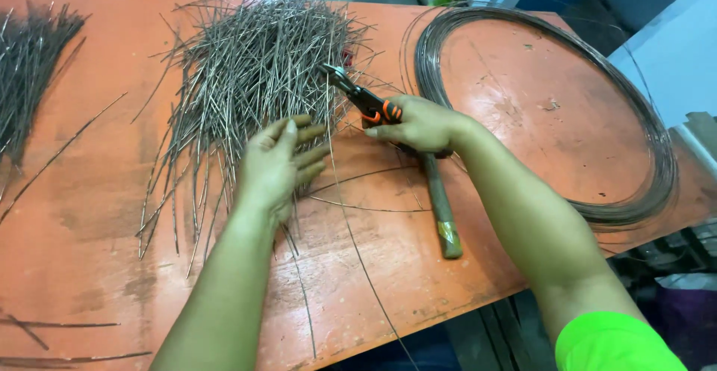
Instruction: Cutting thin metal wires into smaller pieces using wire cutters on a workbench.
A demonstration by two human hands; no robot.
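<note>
We've got the right hand (418, 123) gripping the orange-handled cutters (364, 101) at the pile of cut wire pieces (246, 80) on the orange table (89, 207), left hand (278, 163) fingers spread flat on it, so probably mid-snipping, next wire needs lining up.

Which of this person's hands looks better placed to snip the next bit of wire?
Probably the right hand: it already grips the orange-handled cutters, jaws toward the pile of cut wires. The left hand is empty, resting on that pile.
</note>
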